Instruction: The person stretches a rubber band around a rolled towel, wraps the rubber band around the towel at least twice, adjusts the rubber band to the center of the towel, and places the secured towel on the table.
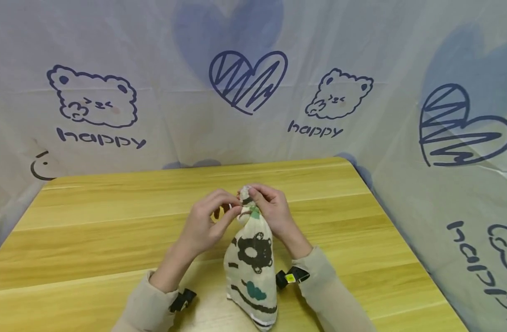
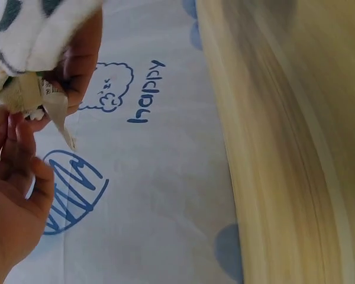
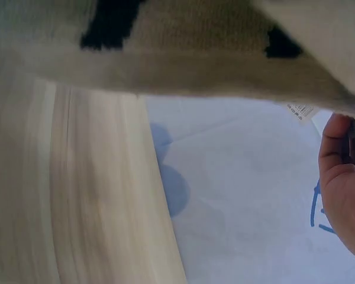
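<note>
A cream knitted cloth with a black bear, black stripes and teal patches is held up over the wooden table, its lower end resting near the table's front edge. My left hand and my right hand both pinch its gathered top end. In the left wrist view, my left hand's fingers meet the bunched cloth tip, and a small white label hangs from it. The right wrist view is mostly filled by the cloth, with a hand at the right edge.
A white sheet printed with blue bears, hearts and "happy" stands behind the table and along its right side. Black wrist straps sit on both beige sleeves. Bare tabletop lies to the left and right of my hands.
</note>
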`<action>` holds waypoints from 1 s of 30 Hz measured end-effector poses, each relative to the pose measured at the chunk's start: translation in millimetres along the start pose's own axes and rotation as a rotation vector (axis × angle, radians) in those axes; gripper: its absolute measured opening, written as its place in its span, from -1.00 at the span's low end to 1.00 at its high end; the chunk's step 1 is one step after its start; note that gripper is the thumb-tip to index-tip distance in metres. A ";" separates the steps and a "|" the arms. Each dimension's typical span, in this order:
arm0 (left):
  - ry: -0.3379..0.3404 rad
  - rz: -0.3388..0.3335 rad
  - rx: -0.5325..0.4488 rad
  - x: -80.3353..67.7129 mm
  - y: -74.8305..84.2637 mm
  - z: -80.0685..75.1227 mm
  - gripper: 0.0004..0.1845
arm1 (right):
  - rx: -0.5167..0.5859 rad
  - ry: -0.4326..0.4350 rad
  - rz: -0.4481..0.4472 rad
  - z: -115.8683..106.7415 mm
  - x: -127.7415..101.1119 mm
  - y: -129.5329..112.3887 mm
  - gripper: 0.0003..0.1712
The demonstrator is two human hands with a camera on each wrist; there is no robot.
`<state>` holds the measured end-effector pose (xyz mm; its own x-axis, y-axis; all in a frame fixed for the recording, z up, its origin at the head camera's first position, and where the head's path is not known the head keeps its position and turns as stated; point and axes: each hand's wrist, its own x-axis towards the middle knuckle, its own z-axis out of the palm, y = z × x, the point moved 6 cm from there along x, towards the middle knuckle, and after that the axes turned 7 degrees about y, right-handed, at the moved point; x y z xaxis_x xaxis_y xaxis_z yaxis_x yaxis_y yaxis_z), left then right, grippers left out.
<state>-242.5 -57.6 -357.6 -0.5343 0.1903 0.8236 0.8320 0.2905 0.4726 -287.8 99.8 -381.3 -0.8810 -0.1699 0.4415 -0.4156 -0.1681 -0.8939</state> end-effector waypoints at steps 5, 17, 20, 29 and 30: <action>-0.030 -0.032 -0.008 -1.2 -3.0 -2.9 -0.91 | -0.030 0.009 -0.057 5.3 -1.6 -1.0 -0.64; -0.082 0.052 0.065 -5.2 -4.9 2.1 -0.81 | -0.139 0.085 -0.034 8.2 -5.7 -0.2 -0.77; -0.068 0.050 0.085 -4.2 -6.0 0.8 -0.81 | -0.143 0.039 0.014 8.8 -4.6 1.0 -0.72; -0.071 0.068 0.140 -0.7 -5.8 -6.2 -0.83 | -0.112 -0.078 0.139 6.9 -2.9 4.7 -0.63; -0.073 0.078 0.139 -0.2 -4.5 -6.0 -0.84 | -0.097 -0.064 0.154 6.4 -2.6 4.7 -0.66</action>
<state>-245.3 -64.6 -358.0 -0.4823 0.2832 0.8289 0.8454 0.3984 0.3558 -285.9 93.2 -386.2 -0.9209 -0.2488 0.3001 -0.2995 -0.0411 -0.9532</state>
